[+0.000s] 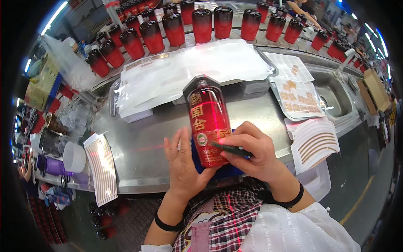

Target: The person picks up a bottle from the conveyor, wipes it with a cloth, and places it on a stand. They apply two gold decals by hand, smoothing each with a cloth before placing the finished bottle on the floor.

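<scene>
A red glass bottle [208, 126] with gold characters and a small round green-and-white badge lies in front of me, neck pointing away. A dark angular holder [189, 85] surrounds its neck, and part of a blue support [196, 157] shows under its base. My left hand [183, 168] is open beside the bottle's lower left, fingers stretched upward and thumb near its base. In my right hand [257, 152] is a slim dark green tool [233, 149], pinched between thumb and fingers. Its tip meets the lower front of the bottle; the exact kind of tool is unclear.
Black-and-red bottles [202, 26] stand in a curved row at the back. White sheets [184, 67] cover trays behind the bottle. Sheets of gold decals [299, 98] and a striped sheet [317, 143] lie at right, near a sink [336, 92]. Another striped strip sheet [101, 170] hangs over the left edge.
</scene>
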{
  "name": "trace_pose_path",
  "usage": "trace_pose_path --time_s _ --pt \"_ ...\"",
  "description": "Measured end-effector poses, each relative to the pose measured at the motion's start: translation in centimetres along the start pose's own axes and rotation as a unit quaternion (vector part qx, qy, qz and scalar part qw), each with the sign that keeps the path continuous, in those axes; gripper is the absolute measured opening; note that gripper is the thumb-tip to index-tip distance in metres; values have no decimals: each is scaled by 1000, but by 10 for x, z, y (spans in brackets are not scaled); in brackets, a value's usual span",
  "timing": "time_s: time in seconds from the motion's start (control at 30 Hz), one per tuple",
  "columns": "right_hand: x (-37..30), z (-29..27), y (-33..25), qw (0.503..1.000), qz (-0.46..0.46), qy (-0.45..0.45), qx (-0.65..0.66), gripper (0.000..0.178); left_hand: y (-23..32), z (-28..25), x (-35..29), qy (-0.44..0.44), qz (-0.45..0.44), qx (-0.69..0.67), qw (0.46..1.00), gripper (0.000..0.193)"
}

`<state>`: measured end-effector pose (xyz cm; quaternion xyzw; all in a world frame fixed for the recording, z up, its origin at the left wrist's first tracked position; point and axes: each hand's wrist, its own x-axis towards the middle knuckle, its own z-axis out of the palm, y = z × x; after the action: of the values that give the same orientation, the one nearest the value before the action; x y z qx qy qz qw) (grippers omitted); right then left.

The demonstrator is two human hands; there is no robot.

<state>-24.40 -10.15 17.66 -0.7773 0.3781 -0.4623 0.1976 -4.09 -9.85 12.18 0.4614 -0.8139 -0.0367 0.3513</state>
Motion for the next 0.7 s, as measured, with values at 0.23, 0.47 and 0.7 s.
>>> trace_pose_path --time_s 0.23,0.47,0.7 --pt "2 -13 18 972 214 75 68 19 4 -2 6 -65 -38 -17 997 104" --pt "9 -11 14 972 189 34 135 19 -2 7 1 -19 -42 -30 998 107" --pt "19 -17 15 987 155 27 17 19 6 -7 13 -29 2 27 999 110"
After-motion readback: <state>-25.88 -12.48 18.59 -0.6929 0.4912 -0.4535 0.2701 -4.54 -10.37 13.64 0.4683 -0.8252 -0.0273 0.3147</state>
